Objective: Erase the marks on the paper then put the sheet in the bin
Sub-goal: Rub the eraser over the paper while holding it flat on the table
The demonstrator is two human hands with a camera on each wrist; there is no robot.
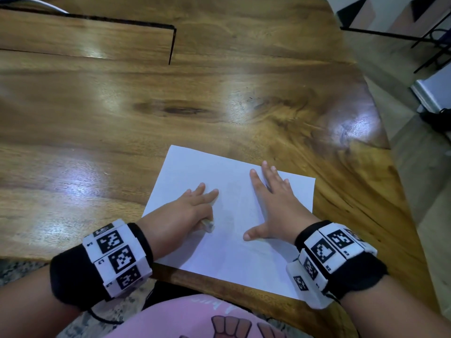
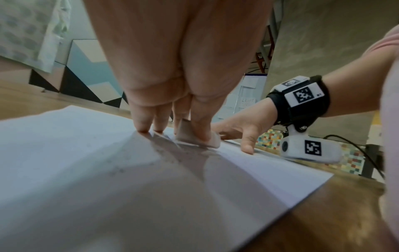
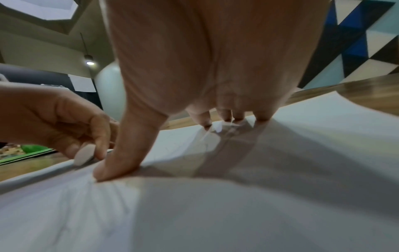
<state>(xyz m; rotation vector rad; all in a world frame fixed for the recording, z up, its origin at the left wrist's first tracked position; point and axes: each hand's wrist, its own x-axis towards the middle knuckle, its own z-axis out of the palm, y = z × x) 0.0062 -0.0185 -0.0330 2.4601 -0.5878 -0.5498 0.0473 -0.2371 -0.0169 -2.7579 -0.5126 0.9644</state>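
Note:
A white sheet of paper (image 1: 227,242) lies on the wooden table (image 1: 122,118) near its front edge. My left hand (image 1: 195,208) rests on the sheet's left part and pinches a white eraser (image 1: 208,225) between thumb and finger, its end on the paper. The left wrist view shows the eraser (image 2: 210,142) pressed onto the sheet (image 2: 86,170), with faint grey crumbs beside it. My right hand (image 1: 273,203) lies flat on the paper's right part, fingers spread and straight. In the right wrist view its thumb (image 3: 121,163) presses the sheet (image 3: 237,204), next to the eraser (image 3: 84,156).
The table's right edge (image 1: 390,152) drops to the floor, where dark cables (image 1: 436,118) lie. A dark seam (image 1: 172,45) runs across the tabletop at the back left. No bin shows in any view.

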